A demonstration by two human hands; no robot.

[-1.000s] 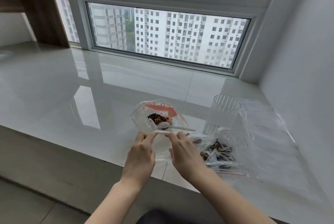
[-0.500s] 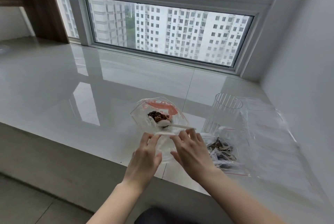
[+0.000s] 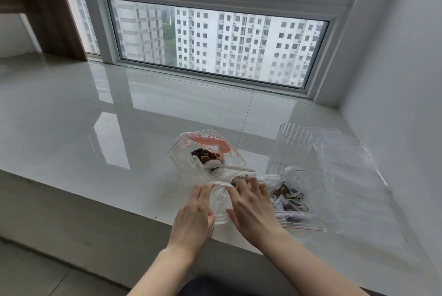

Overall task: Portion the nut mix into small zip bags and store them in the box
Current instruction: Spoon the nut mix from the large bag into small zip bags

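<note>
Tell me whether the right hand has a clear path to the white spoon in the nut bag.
Probably yes. The right hand sits just short of the white spoon, whose handle juts out of the open nut bag toward it, with nothing between. It must first release the small zip bag.

Left hand (image 3: 193, 216) and right hand (image 3: 254, 207) were bare: no gloves, rings, bracelets or watch seen. Both forearms were uncovered to frame edge; no sleeves visible. Nails on fingers (image 3: 241, 184) were short, unpainted. Dark garment (image 3: 215, 287) showed at bottom edge between forearms; type could not be told.
</note>
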